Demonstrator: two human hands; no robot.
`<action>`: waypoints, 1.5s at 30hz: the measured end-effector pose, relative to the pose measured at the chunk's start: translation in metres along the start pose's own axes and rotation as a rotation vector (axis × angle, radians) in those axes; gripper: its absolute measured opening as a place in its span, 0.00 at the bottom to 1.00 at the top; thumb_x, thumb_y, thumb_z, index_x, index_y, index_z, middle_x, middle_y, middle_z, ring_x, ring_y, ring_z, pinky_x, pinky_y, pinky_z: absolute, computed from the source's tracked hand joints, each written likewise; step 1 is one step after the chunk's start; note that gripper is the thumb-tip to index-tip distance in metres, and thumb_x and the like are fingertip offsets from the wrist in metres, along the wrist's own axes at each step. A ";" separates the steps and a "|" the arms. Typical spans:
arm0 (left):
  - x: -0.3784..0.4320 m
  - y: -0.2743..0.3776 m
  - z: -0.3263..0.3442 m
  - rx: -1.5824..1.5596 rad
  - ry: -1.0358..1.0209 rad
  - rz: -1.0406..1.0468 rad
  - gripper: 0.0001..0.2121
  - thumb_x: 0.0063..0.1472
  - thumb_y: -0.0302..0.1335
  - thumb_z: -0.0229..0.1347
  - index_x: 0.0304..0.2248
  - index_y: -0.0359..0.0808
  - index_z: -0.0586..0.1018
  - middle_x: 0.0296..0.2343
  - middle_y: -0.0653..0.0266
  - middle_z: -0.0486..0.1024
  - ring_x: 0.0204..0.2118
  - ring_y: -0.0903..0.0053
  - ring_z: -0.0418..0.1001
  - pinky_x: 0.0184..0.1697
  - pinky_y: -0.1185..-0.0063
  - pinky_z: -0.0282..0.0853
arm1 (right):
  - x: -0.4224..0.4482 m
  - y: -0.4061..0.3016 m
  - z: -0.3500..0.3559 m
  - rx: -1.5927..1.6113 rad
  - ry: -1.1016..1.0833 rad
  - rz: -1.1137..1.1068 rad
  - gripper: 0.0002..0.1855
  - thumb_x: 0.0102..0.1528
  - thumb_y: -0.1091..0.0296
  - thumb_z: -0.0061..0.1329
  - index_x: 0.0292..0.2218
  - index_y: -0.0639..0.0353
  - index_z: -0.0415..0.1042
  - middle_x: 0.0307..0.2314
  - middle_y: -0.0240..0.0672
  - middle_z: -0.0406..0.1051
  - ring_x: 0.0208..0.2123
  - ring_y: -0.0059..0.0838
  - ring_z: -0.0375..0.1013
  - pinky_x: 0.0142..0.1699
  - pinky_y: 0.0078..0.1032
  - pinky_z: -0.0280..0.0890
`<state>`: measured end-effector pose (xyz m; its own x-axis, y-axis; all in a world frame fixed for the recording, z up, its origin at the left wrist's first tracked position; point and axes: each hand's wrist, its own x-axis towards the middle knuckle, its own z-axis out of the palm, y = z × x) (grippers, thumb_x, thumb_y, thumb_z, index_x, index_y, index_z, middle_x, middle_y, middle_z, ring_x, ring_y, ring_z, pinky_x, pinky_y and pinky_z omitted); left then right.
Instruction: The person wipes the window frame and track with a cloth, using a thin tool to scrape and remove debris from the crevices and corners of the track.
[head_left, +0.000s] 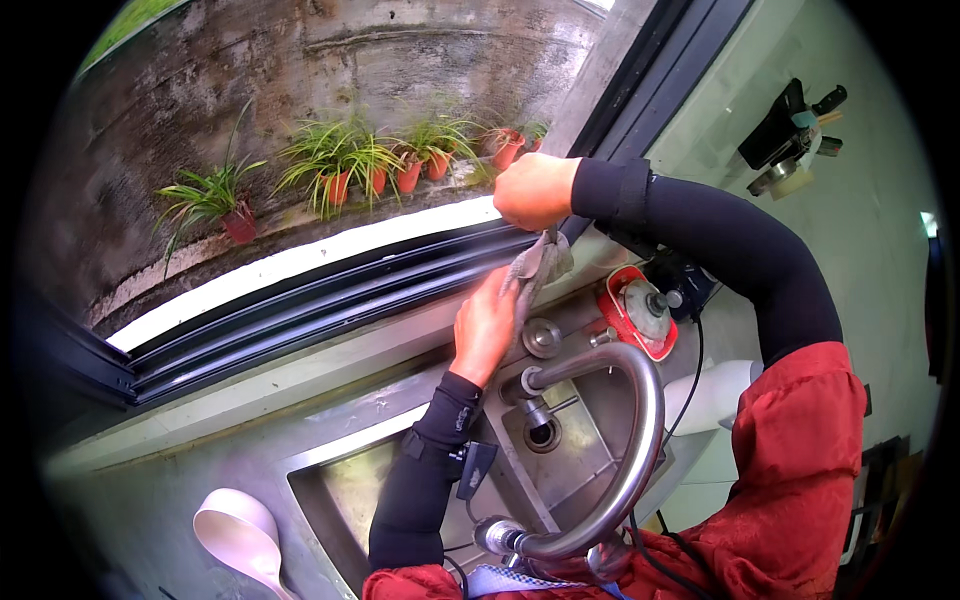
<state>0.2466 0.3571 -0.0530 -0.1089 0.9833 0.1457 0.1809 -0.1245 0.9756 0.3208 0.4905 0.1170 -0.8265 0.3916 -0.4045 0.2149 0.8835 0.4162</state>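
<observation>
My left hand (486, 322) grips a grey cloth (553, 259) at the right end of the dark window track (322, 292). Just above the cloth, my right hand (534, 191) is curled into a fist, its palm side hidden. A thin metal piece (553, 233) shows between that fist and the cloth; it seems to be the end of a slim tool held in the fist. Folds of cloth cover its lower end. Both forearms wear black sleeves under red cuffs.
A curved steel faucet (645, 420) arches over the double-basin sink (315, 480), close to my left forearm. A red basket (622, 300) with a glass lid (646, 309) stands right of the sink. A pink ladle (236, 517) lies left. Potted plants (337, 187) stand outside; a knife block (776, 131) is farther right.
</observation>
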 end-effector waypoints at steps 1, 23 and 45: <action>0.000 0.001 -0.002 0.011 -0.009 -0.002 0.15 0.63 0.38 0.47 0.47 0.47 0.75 0.36 0.47 0.76 0.42 0.47 0.72 0.44 0.61 0.67 | -0.001 0.002 0.000 0.015 -0.004 -0.005 0.06 0.39 0.69 0.51 0.19 0.61 0.76 0.18 0.44 0.73 0.25 0.46 0.75 0.29 0.39 0.68; -0.024 -0.019 -0.053 -0.121 0.087 0.073 0.14 0.63 0.34 0.51 0.45 0.38 0.77 0.33 0.50 0.78 0.36 0.61 0.78 0.39 0.73 0.70 | 0.000 0.015 -0.043 0.297 -0.066 -0.050 0.08 0.40 0.67 0.55 0.27 0.50 0.81 0.22 0.34 0.76 0.28 0.36 0.76 0.33 0.33 0.66; 0.034 0.003 0.018 -0.543 0.000 0.034 0.16 0.64 0.24 0.48 0.51 0.34 0.74 0.42 0.66 0.76 0.43 0.84 0.71 0.47 0.82 0.66 | -0.054 0.010 -0.040 0.153 0.150 0.216 0.05 0.40 0.68 0.53 0.24 0.50 0.79 0.21 0.36 0.75 0.28 0.40 0.76 0.32 0.35 0.69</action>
<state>0.2609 0.3921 -0.0484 -0.1122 0.9775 0.1787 -0.3468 -0.2071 0.9148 0.3470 0.4676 0.1751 -0.8182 0.5425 -0.1905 0.4609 0.8168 0.3470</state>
